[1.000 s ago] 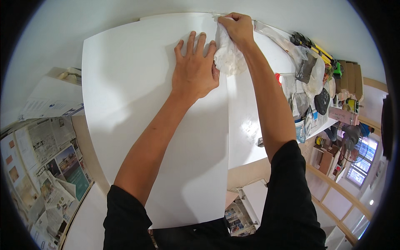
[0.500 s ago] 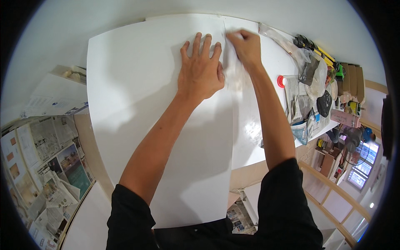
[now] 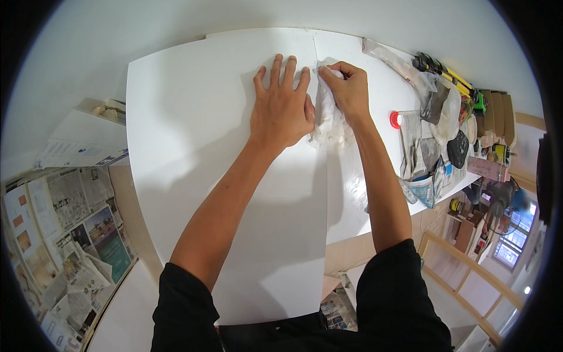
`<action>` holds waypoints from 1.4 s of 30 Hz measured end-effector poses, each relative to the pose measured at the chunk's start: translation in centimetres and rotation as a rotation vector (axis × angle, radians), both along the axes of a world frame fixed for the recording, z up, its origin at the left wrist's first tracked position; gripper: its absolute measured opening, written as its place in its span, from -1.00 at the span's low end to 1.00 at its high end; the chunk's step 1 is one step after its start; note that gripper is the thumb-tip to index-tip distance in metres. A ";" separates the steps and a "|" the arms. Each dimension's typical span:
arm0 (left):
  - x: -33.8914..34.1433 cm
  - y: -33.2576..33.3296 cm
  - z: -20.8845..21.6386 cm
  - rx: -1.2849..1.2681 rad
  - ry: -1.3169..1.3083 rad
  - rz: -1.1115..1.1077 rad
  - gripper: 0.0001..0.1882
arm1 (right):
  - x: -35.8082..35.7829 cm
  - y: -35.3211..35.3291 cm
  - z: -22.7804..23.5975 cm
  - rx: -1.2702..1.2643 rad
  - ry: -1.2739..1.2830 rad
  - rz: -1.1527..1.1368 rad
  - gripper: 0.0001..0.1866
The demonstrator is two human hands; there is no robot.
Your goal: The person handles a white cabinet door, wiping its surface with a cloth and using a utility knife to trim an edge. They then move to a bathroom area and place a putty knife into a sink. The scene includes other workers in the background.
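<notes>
A large white board (image 3: 193, 111) lies flat, its right edge running up the middle of the white table (image 3: 349, 214). Pressed on it near that edge is my left hand (image 3: 280, 111), open, with fingers spread and nothing held. Just right of the edge, my right hand (image 3: 350, 88) pinches a crumpled white cloth (image 3: 329, 114), closed with fingertips and thumb together. The cloth hangs down toward my wrist, has yellowish stains at its lower end, and lies along the board's edge. Part of it is hidden behind my right hand.
At the right of the table lie folded newspapers (image 3: 413, 141), plastic bags (image 3: 448, 111), a red-rimmed round lid (image 3: 396, 119) and a black-and-yellow tool (image 3: 448, 70). Cardboard pieces (image 3: 495, 117) stand beyond. Newspaper sheets (image 3: 88, 234) cover a surface at the left, below a white box (image 3: 82, 138).
My right hand has slid a little nearer along the board's edge with the cloth, which was blurred and now shows clearly. The left hand stays spread on the board; the whole view has shifted slightly.
</notes>
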State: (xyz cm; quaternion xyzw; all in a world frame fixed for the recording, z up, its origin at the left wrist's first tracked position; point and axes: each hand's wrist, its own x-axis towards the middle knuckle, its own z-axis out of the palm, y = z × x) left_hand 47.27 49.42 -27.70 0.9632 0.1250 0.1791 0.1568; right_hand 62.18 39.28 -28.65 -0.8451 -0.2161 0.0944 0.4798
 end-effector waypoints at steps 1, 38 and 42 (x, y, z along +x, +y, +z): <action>0.0 0.0 -0.1 0.006 -0.017 -0.001 -0.43 | 0.2 0.3 0.1 0.002 0.004 -0.001 -0.70; 0.2 -0.1 0.4 -0.020 0.009 0.003 -0.46 | 6.4 2.7 2.3 -0.085 -0.051 -0.166 -0.66; 0.2 -0.2 0.5 -0.023 0.008 -0.001 -0.46 | 4.6 1.8 3.9 -0.090 0.003 -0.099 -0.63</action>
